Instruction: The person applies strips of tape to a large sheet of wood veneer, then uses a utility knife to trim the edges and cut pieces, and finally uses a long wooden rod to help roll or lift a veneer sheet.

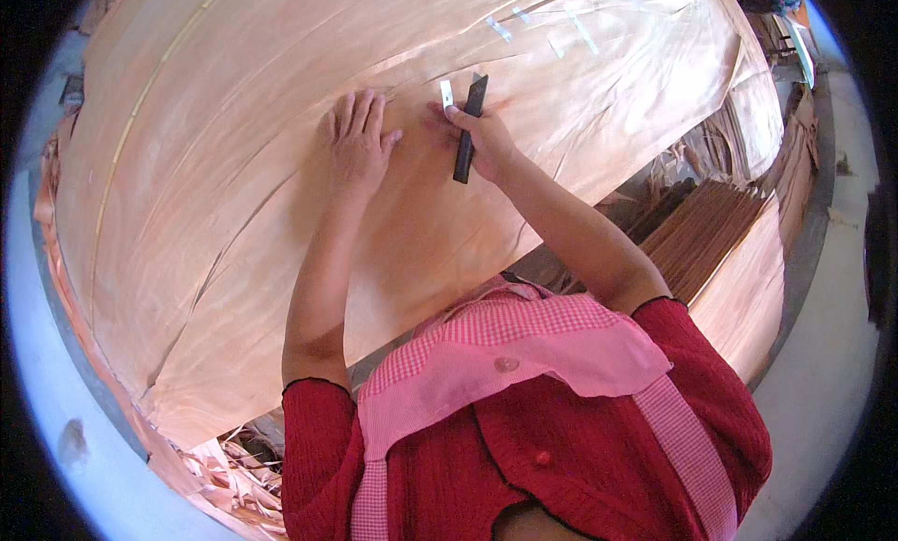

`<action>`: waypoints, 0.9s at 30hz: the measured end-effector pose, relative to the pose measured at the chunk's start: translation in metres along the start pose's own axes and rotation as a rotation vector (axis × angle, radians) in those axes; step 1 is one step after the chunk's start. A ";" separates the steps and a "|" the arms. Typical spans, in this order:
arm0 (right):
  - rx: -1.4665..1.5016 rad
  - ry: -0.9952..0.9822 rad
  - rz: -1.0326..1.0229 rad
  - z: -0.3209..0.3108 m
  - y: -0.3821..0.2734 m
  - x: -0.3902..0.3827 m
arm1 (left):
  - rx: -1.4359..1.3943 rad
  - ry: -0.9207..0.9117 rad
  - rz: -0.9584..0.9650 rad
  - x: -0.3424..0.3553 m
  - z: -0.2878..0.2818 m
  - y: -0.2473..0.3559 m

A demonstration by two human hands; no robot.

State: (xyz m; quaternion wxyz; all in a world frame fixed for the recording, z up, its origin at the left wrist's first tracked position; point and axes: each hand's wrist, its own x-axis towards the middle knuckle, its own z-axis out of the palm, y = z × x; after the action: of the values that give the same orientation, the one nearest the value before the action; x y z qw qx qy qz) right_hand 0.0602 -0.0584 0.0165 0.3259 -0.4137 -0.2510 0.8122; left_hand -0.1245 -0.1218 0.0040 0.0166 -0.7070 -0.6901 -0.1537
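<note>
A large pale wood veneer sheet (234,167) lies spread in front of me, with long cracks running across it. My left hand (358,141) rests flat on the sheet, fingers together, beside a crack. My right hand (482,139) is shut on a dark knife-like tool (469,128), held upright with its blade tip pointing away from me. A small white tape strip (446,93) sits on the veneer just left of the tool's tip.
More white tape strips (499,28) are stuck over cracks farther up the sheet. A stack of brown veneer strips (700,234) lies to my right. Veneer scraps (234,476) are piled by the floor at lower left.
</note>
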 end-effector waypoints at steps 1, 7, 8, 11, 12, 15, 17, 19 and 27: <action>0.010 0.007 0.002 0.001 -0.001 -0.001 | -0.009 0.009 -0.006 0.000 0.002 0.000; 0.001 -0.005 0.029 0.001 -0.001 0.001 | 0.006 0.032 0.004 0.000 0.001 0.001; 0.002 0.008 0.032 0.001 -0.002 0.001 | 0.041 0.015 0.010 0.000 0.000 0.002; 0.010 -0.040 0.035 0.000 -0.003 0.000 | 0.078 0.002 0.013 -0.002 -0.001 0.005; 0.012 -0.035 0.028 0.000 -0.002 0.001 | 0.079 0.008 0.014 -0.001 -0.001 0.005; 0.006 -0.019 0.016 0.001 -0.003 0.001 | 0.080 0.008 0.025 -0.001 -0.003 0.006; -0.016 -0.010 0.018 0.006 -0.007 -0.004 | 0.093 -0.015 0.014 -0.001 -0.006 0.009; -0.024 -0.008 0.014 0.005 -0.007 -0.004 | 0.086 -0.024 -0.003 0.001 -0.005 0.008; -0.376 0.044 -0.095 0.029 -0.003 0.021 | 0.132 0.005 -0.009 -0.002 0.009 0.004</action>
State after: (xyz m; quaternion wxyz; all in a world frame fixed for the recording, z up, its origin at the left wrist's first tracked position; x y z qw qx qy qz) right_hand 0.0275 -0.0450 0.0227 0.2863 -0.4724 -0.4104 0.7255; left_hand -0.1187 -0.1221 -0.0043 0.0643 -0.7008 -0.7019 -0.1099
